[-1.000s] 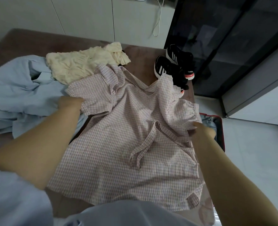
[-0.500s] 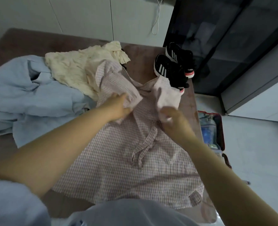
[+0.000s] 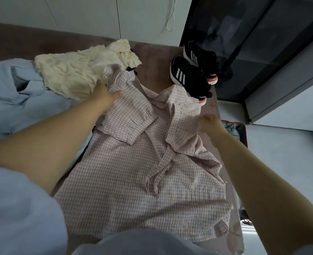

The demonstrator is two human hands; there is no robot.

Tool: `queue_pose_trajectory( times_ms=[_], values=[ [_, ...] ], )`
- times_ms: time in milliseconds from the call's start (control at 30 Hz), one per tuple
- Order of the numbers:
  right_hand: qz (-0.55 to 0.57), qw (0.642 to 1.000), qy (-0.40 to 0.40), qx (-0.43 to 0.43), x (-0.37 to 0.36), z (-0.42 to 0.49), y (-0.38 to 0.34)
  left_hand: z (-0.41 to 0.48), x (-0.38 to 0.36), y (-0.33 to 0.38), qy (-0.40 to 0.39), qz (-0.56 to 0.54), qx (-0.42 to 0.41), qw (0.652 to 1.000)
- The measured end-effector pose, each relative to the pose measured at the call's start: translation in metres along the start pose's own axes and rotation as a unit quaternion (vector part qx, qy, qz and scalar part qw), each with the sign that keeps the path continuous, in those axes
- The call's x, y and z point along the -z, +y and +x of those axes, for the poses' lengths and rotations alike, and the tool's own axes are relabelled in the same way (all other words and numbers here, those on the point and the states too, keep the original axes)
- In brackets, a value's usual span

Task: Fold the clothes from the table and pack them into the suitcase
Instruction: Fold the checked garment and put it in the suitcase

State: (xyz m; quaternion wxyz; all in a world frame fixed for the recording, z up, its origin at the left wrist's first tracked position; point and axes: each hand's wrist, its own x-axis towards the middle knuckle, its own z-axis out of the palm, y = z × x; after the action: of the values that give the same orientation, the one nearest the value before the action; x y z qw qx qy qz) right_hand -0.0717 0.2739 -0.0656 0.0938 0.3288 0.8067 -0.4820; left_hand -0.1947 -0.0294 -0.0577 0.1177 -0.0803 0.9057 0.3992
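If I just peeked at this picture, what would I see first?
The big pink checked dress spread across the middle of the table, with the left hand touching one shoulder and the blurry right hand by the other sleeve. Next, the black sneakers with white stripes at the table's far right corner.

One checked garment (image 3: 133,181), one cream garment (image 3: 69,76), one blue garment (image 3: 14,98), two trainers (image 3: 188,74), one suitcase (image 3: 244,133)

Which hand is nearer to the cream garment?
Left. The left hand is right beside the cream garment, gripping the checked dress; the right hand hovers far across that dress.
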Motion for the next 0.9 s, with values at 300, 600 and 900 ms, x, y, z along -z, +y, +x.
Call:
queue_pose_trajectory(
  times_ms=[300, 600, 900],
  values=[
    [0.135, 0.989, -0.061, -0.022, -0.004, 0.009, -0.046, 0.042, -0.002, 0.005, -0.004, -0.141, 0.142, 0.980],
    [0.039, 0.974, 0.193, 0.111, 0.065, 0.011, -0.056, 0.054, -0.032, 0.008, -0.001, -0.117, 0.132, 0.984],
    [0.003, 0.982, 0.127, 0.138, 0.065, 0.007, -0.055, 0.039, 0.031, 0.046, -0.002, -0.189, 0.015, 0.982]
  ],
)
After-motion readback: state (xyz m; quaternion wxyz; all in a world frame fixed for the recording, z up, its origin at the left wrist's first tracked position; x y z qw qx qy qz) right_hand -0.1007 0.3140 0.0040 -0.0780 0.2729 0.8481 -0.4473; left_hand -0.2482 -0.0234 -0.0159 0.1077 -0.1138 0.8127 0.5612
